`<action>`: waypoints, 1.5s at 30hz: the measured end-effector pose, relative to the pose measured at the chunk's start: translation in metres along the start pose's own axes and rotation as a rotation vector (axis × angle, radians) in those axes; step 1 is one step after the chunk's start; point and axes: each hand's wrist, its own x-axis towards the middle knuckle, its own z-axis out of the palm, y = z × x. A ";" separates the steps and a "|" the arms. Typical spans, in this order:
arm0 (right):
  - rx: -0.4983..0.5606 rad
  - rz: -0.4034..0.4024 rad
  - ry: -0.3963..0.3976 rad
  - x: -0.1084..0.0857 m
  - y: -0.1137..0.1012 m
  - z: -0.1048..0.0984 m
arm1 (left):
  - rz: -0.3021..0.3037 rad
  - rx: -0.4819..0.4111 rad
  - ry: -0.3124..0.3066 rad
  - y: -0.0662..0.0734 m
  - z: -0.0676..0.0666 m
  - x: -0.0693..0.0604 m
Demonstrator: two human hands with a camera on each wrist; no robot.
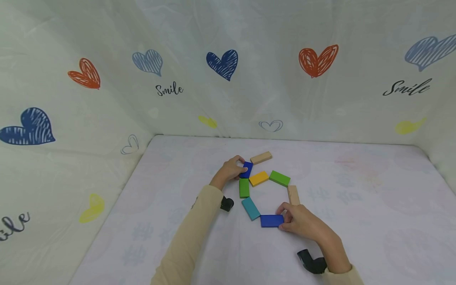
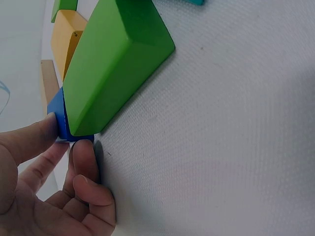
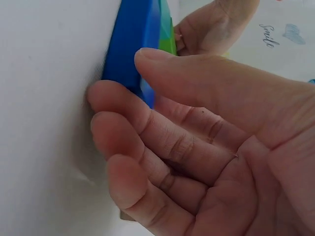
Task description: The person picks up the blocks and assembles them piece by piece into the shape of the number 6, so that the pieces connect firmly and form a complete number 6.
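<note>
Flat blocks lie in a ring on the table. My left hand (image 1: pixel 230 169) pinches the upper blue block (image 1: pixel 247 168) between thumb and fingers, at the top end of a green block (image 1: pixel 244 188). My right hand (image 1: pixel 305 222) grips the right end of the lower blue block (image 1: pixel 271 221), which meets a teal block (image 1: pixel 251 208). A wooden block (image 1: pixel 293 194) stretches up from behind the right hand's fingers. In the left wrist view, the thumb presses the blue block (image 2: pixel 58 114) beside the green one (image 2: pixel 115 64). The right wrist view has thumb and fingers at the blue block's end (image 3: pixel 129 44).
An orange block (image 1: pixel 259 178) and a second green block (image 1: pixel 279 178) form the ring's upper side. Another wooden block (image 1: pixel 261 158) lies behind them, near the upper blue block. A patterned cloth wall (image 1: pixel 249 99) rises behind the white table (image 1: pixel 356 206).
</note>
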 end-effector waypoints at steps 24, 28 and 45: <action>-0.005 0.180 0.308 0.001 0.031 -0.022 | 0.006 -0.008 -0.011 0.002 -0.003 -0.005; 0.006 0.191 0.286 0.004 0.033 -0.019 | 0.003 -0.012 -0.015 0.002 -0.003 -0.005; 0.081 0.158 0.204 0.007 0.036 -0.022 | -0.020 0.003 -0.005 0.003 -0.001 -0.001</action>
